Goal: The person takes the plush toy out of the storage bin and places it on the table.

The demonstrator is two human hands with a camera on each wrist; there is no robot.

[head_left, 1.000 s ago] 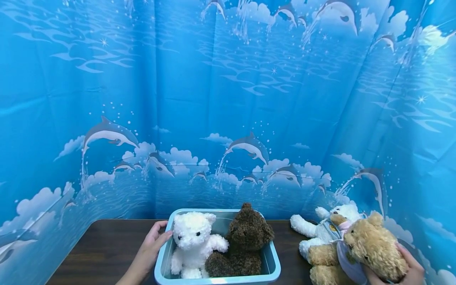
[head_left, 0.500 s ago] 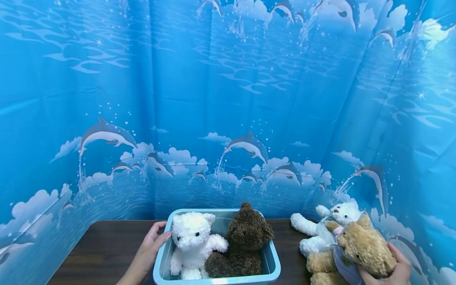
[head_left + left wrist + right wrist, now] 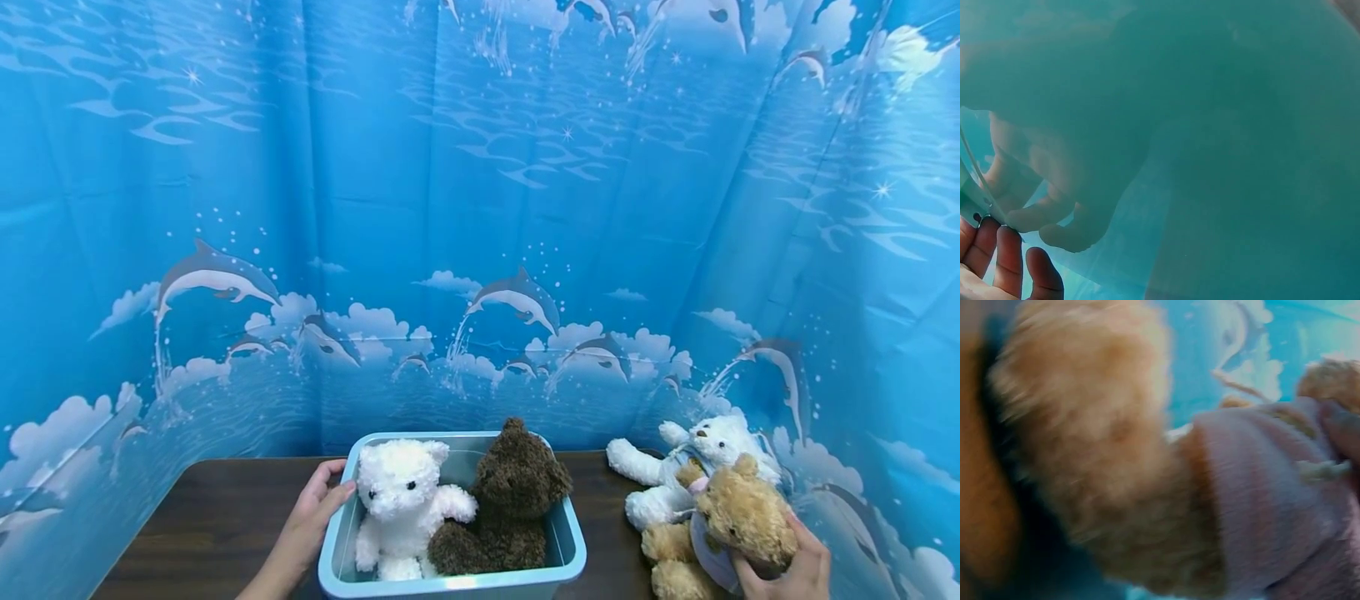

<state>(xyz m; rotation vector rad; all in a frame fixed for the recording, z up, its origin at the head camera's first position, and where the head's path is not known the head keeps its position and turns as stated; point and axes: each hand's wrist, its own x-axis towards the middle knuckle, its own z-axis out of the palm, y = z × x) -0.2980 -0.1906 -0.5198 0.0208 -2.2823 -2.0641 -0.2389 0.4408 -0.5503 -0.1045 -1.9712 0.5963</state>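
Note:
A light-blue plastic tub (image 3: 450,586) stands on the table, holding a fluffy white teddy bear (image 3: 397,483) on its left and a dark brown one (image 3: 521,479) on its right. My left hand (image 3: 303,521) grips the tub's left rim; its fingertips (image 3: 1009,253) show at that edge in the left wrist view. My right hand (image 3: 798,567) grips a tan teddy bear (image 3: 742,508) at the back of its head and neck. This bear wears pale lilac-pink clothing (image 3: 1260,481), and its furry limb fills much of the blurred right wrist view. Its lower body is partly out of frame.
Just behind the tan bear lies a second white bear (image 3: 720,442) with a blue garment, at the table's back right. The dark wooden table (image 3: 195,517) ends at a blue dolphin-print curtain (image 3: 420,250) behind and on both sides.
My right hand has carried the tan bear to the left, uncovering more of the white bear behind it. The left hand stays on the tub's rim. The head view has shifted slightly.

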